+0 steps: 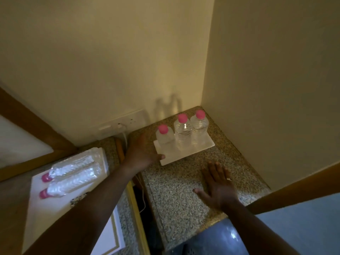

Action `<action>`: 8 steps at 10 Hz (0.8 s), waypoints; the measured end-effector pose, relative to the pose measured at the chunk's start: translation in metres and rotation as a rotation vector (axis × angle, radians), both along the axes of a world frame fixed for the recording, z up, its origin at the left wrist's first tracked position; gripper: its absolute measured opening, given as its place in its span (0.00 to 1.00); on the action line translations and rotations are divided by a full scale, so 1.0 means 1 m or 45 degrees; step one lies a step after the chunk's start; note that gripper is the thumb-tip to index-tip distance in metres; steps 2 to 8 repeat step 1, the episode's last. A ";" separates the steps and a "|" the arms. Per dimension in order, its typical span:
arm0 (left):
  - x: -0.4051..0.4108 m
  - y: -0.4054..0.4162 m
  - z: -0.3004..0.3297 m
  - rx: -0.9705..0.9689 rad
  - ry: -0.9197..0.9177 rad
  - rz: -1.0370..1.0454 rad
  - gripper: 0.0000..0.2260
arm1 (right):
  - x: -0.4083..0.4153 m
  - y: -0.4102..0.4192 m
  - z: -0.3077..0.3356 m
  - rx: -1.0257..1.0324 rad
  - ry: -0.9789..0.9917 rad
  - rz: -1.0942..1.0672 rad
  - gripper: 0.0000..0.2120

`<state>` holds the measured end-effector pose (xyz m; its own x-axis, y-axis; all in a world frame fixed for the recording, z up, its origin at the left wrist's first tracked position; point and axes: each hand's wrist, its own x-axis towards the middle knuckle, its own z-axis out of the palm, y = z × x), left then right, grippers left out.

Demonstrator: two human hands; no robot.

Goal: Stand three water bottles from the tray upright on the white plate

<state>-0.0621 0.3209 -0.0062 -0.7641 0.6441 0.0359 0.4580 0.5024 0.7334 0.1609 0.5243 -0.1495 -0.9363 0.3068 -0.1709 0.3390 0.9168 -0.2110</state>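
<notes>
Three clear water bottles with pink caps stand upright in a row on the white plate (191,153): a left bottle (164,138), a middle bottle (183,132) and a right bottle (199,128). My left hand (140,154) holds the plate's near left corner, thumb on top of its edge. My right hand (219,184) lies flat and empty on the granite counter, fingers spread, in front of the plate. At the left, two more pink-capped bottles (73,173) lie on their sides on the white tray (55,208).
The plate sits in a corner of the speckled granite counter (176,196), walls behind and to the right. A wall socket (121,124) with a white cable is behind my left hand. A dark gap separates tray and counter. Wooden trim runs along the right edge.
</notes>
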 end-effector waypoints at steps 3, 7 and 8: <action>-0.004 -0.036 0.005 -0.235 0.108 0.115 0.47 | -0.008 -0.016 0.022 -0.056 0.038 0.107 0.42; -0.004 -0.036 0.005 -0.235 0.108 0.115 0.47 | -0.008 -0.016 0.022 -0.056 0.038 0.107 0.42; -0.004 -0.036 0.005 -0.235 0.108 0.115 0.47 | -0.008 -0.016 0.022 -0.056 0.038 0.107 0.42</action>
